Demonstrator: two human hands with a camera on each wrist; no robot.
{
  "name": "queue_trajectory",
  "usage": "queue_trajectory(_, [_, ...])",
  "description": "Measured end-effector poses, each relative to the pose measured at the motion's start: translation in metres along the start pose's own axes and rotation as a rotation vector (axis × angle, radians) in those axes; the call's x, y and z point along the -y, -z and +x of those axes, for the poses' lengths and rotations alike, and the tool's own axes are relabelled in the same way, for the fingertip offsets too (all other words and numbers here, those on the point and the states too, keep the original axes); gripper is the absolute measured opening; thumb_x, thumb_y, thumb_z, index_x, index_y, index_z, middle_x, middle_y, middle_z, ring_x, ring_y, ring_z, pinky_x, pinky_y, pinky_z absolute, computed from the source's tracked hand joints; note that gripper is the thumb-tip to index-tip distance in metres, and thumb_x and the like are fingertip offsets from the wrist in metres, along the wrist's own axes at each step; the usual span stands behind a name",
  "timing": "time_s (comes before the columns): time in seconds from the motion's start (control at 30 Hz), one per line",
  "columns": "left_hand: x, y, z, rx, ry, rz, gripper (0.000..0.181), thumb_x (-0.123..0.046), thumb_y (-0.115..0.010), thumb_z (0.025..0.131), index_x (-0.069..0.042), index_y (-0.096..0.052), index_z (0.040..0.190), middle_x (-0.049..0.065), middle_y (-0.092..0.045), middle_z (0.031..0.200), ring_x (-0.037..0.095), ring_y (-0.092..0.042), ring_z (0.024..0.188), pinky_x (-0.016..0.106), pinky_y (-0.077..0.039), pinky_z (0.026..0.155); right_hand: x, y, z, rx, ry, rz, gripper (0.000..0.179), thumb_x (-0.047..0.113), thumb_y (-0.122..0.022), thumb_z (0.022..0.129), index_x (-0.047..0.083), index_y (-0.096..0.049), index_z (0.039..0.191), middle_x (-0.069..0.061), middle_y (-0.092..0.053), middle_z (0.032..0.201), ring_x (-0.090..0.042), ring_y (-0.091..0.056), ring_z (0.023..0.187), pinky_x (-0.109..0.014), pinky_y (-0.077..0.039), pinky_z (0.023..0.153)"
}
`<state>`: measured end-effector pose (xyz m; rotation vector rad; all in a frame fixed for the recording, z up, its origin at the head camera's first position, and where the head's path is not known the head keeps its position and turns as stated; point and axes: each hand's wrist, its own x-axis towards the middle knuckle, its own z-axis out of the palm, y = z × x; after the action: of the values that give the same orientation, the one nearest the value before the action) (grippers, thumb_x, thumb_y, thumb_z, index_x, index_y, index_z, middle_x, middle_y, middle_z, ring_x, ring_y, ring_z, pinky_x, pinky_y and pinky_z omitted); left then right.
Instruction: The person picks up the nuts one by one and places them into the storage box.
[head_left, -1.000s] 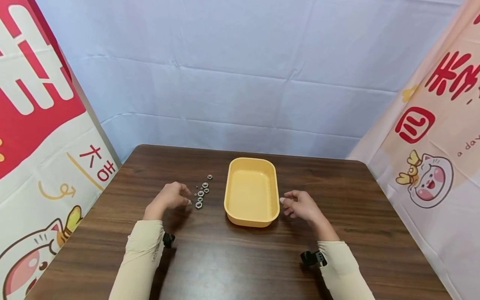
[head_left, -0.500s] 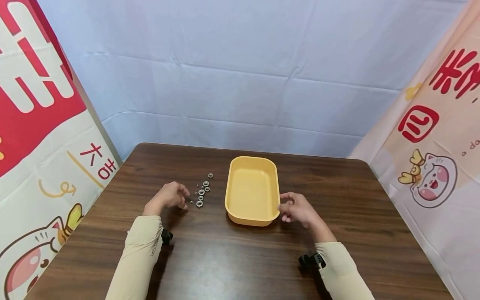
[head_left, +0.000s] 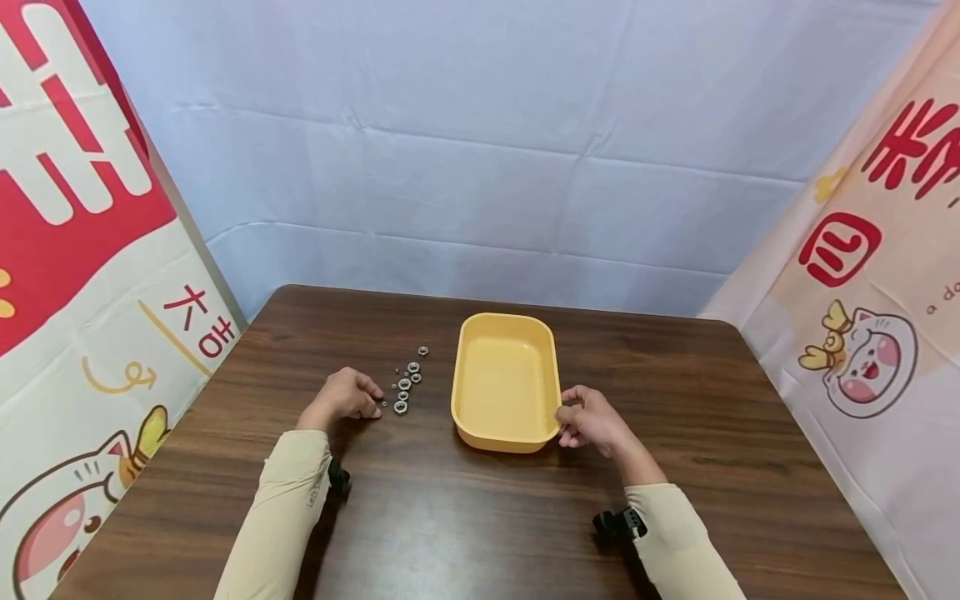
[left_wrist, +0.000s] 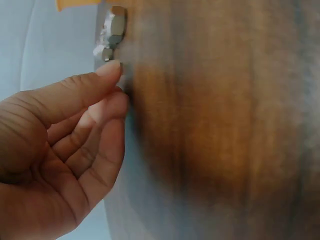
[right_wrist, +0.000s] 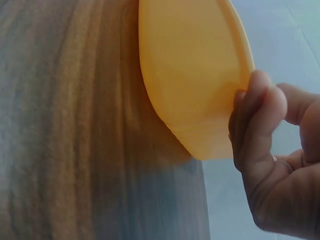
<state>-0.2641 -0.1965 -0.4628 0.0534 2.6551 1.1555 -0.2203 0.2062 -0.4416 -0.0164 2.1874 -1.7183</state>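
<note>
A yellow plastic tray (head_left: pixel 505 437) stands on the table. At its right side is my right hand (head_left: pixel 596 421), fingers bent by the outer wall and thumb tip at the rim, gripping it. The right wrist view shows fingertips (right_wrist: pixel 257 82) against the tray wall (right_wrist: pixel 195 100). Left of the tray lie several metal hex nuts (head_left: pixel 401 407) of different sizes. My left hand (head_left: pixel 347 397) reaches low beside a tiny nut (head_left: pixel 385 404), its fingers loosely bent. In the left wrist view, thumb and forefinger are close together with nothing seen between them, just short of the nuts (left_wrist: pixel 116 25).
The dark wood table (head_left: pixel 465 525) has its far edge by a pale cloth backdrop (head_left: pixel 465 167). Printed cloths hang at left (head_left: pixel 90 317) and right (head_left: pixel 870 275). A small black camera sits at each wrist, the right one (head_left: pixel 618 523) above the table.
My right hand has moved onto the tray's right rim, its thumb now at the edge and fingers more bent. My left hand drew back slightly from the tiny nut, then came close again.
</note>
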Motion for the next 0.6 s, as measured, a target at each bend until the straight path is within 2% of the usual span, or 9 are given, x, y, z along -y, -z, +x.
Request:
queue_trajectory(0.27, [0.002,-0.008,0.002,-0.018,0.022,-0.076,0.023,-0.001,-0.082,0.065,-0.001,-0.073,0.086,0.006,-0.065,0.063,0.013,-0.059,0.053,0.028,-0.052,0.052,-0.002,-0.009,0.003,-0.117,0.026,-0.091,0.013,-0.004,-0.047,0.083,-0.005,-0.041,0.094,-0.010,-0.053,0.057,-0.013,-0.053,0.039,-0.022,-0.043,0.037])
queue_trajectory(0.47, [0.002,-0.010,0.001,-0.049,0.045,-0.110,0.021,-0.004,-0.083,0.065,0.000,-0.073,0.084,0.006,-0.064,0.060,0.013,-0.059,0.053,0.028,-0.052,0.051,0.004,-0.013,0.003,-0.162,0.028,-0.214,0.011,-0.004,-0.049,0.081,-0.005,-0.044,0.090,-0.012,-0.054,0.053,-0.015,-0.052,0.036,-0.026,-0.044,0.036])
queue_trajectory(0.6, [0.001,-0.011,0.001,-0.071,0.056,-0.114,0.019,-0.003,-0.083,0.064,0.001,-0.073,0.080,0.006,-0.063,0.058,0.012,-0.059,0.051,0.027,-0.052,0.050,0.006,-0.015,0.004,-0.170,0.013,-0.237,0.010,-0.004,-0.050,0.081,-0.004,-0.045,0.089,-0.012,-0.054,0.052,-0.015,-0.052,0.036,-0.026,-0.045,0.037])
